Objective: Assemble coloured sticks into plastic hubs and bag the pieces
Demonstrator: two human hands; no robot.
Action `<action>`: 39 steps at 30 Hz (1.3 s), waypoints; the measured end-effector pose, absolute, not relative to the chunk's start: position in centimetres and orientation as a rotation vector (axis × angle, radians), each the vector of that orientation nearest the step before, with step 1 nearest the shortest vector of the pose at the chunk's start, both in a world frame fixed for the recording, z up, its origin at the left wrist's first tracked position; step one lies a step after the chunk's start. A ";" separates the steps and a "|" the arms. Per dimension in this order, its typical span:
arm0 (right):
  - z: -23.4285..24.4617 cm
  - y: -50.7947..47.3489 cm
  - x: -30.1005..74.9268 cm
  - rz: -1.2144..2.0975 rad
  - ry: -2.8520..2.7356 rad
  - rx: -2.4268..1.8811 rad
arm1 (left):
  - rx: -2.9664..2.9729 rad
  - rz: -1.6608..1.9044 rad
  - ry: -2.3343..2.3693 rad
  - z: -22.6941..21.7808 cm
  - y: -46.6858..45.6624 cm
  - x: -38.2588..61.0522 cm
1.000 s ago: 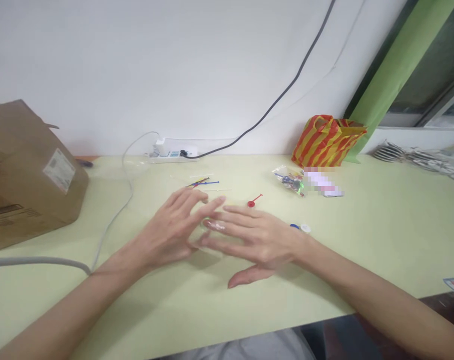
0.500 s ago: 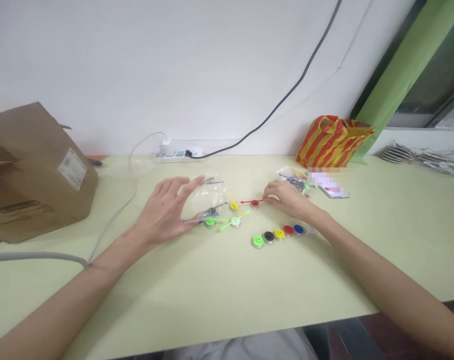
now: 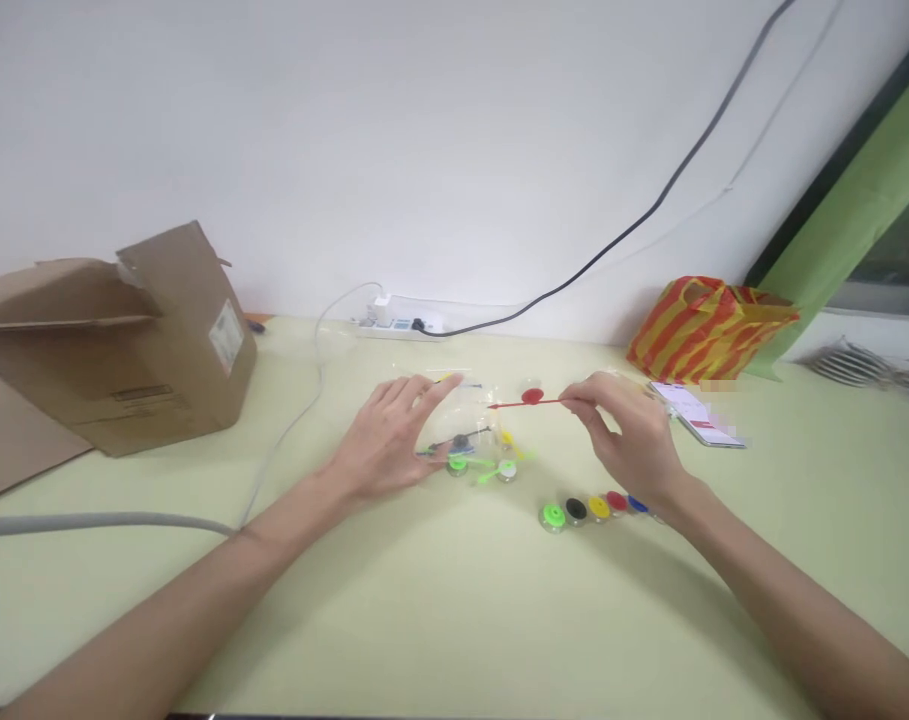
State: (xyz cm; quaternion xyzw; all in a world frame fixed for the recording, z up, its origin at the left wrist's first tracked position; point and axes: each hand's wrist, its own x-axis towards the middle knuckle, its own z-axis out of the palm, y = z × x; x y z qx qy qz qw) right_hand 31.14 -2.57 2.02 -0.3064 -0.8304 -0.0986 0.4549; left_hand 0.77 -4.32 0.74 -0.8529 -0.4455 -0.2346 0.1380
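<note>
My right hand (image 3: 630,430) pinches the tail end of a red spinner arrow (image 3: 532,397), raised above the table, its tip pointing left. My left hand (image 3: 390,435) has thumb and index finger spread around a clear plastic bag (image 3: 473,415) and holds it. Through the bag I make out a black spinner (image 3: 461,442) and blue pieces; a bit of yellow shows by the index fingertip. Just in front of the bag lie a green spinner (image 3: 458,465), a white-based spinner (image 3: 507,470) with a green arrow, and a yellow spinner (image 3: 506,440).
Several round bases, starting with a green one (image 3: 552,517), form a row below my right hand. A phone (image 3: 698,415) and a striped bag (image 3: 709,330) are at the right. A cardboard box (image 3: 161,370) stands left, and a power strip (image 3: 398,325) lies by the wall.
The red spinner arrow has come up off the table in my right hand. My left hand keeps hold of the bag. The view has shifted left, so things appear further right.
</note>
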 end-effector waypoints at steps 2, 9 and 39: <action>2.3 -2.8 29.9 -0.437 -2.119 -0.665 | -2.464 -0.716 -1.312 0.8 -4.5 0.8; 4.9 -2.4 26.9 -0.603 -2.293 -0.453 | -2.527 -0.927 -1.358 0.7 -4.8 1.0; 4.9 -0.4 29.3 0.359 -2.898 -1.196 | -2.463 -1.032 -1.379 -0.4 -3.4 0.6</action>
